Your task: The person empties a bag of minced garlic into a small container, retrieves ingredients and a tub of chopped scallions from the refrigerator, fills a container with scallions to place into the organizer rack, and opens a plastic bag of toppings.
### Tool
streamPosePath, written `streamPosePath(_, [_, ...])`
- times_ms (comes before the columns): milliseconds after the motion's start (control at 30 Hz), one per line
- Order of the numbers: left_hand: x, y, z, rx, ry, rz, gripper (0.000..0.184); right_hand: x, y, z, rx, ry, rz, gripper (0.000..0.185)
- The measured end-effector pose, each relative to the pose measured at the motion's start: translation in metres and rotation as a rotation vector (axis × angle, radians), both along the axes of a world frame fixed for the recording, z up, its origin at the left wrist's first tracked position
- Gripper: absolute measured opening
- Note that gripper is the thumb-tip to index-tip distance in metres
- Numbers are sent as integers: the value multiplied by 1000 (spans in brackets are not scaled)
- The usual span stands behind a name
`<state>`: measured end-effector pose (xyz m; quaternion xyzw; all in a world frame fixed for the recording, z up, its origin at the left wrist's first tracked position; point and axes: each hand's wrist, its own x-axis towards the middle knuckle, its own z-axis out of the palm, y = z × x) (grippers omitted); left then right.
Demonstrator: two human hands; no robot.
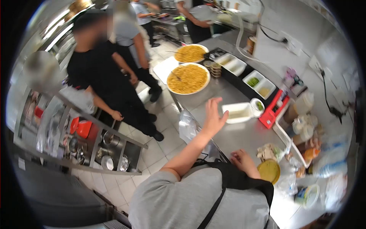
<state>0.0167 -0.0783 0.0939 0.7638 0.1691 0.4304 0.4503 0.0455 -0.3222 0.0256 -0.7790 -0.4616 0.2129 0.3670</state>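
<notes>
My left hand (214, 116) is raised over the steel counter (236, 137), fingers apart and holding nothing, just left of a white rectangular tub (238, 113). A small round white cup with something green (257, 106) touches the tub's right end. Two large white plates of yellow noodle-like food, a near one (188, 78) and a far one (190, 53), lie beyond that hand. Low at the counter's edge, my right hand (244, 162) has its fingers loosely curled and apart, with nothing in them. It is nearest to a crumpled cloth (267, 152) and a round yellow-green dish (268, 171).
A black holder (244, 72) with white food tubs runs along the wall. A red box (273, 110), a white basket (291, 143) and bottles (328, 168) line the right side. A person in black (103, 72) stands left, beside a steel shelf (95, 131); others stand behind.
</notes>
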Motion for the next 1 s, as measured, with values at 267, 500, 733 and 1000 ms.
streamPosePath(267, [27, 1, -28, 182, 248, -29, 41, -16, -11, 31, -69, -163, -61, 24])
streamPosePath(500, [50, -4, -14, 710, 312, 85, 47, -32, -38, 60, 28, -198, -198, 20])
streamPosePath(733, [166, 34, 3, 580, 387, -140, 54, -56, -67, 88, 224, -227, -527, 12])
streamPosePath(1000, [257, 44, -36, 737, 509, -130, 75, -74, -125, 89, 418, -366, -1035, 10])
